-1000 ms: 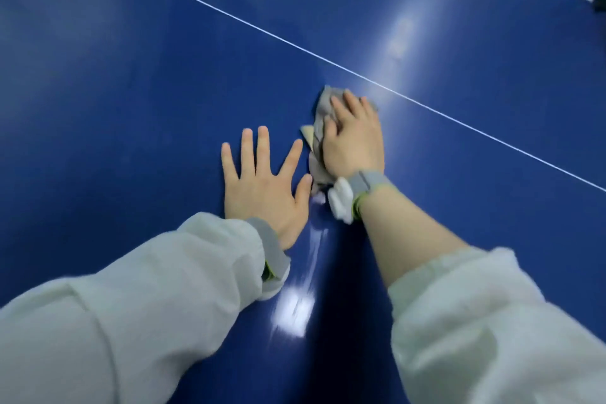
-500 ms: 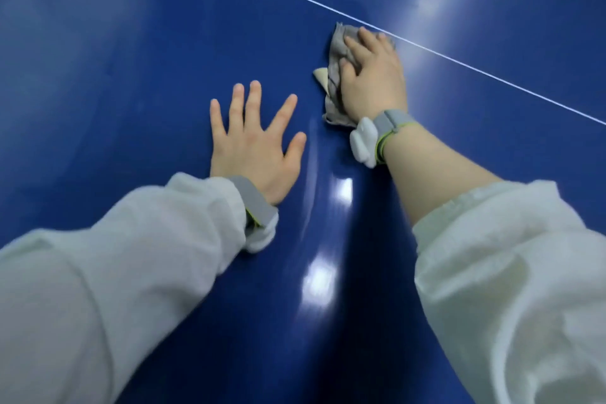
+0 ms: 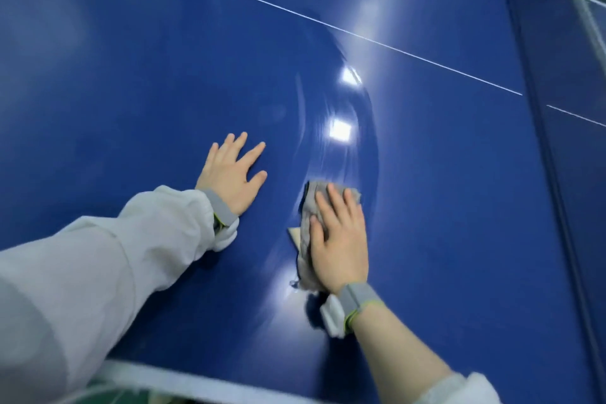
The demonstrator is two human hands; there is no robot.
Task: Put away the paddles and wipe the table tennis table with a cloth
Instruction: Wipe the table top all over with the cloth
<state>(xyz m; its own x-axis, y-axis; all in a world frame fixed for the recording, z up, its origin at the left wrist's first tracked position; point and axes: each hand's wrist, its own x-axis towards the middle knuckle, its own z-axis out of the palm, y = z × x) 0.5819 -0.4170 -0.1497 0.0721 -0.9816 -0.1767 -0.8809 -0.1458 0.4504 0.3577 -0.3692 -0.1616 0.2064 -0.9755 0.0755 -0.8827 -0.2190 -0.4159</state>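
Note:
A blue table tennis table (image 3: 131,92) fills the view. My right hand (image 3: 341,239) lies flat with straight fingers on a crumpled grey cloth (image 3: 306,226) and presses it onto the table near the near edge. A curved wet streak runs from the cloth up towards the white centre line (image 3: 328,24). To the cloth's left, my left hand (image 3: 234,174) rests flat on the bare table with fingers spread. No paddles are in view.
The table's white near edge (image 3: 196,384) runs along the bottom. The net (image 3: 583,0) and its dark strip cross the table at the right. Beyond the far edge at the top right is green floor.
My right hand has dragged the cloth back from the centre line towards the near edge, leaving a curved wet streak. My left hand stays flat on the table.

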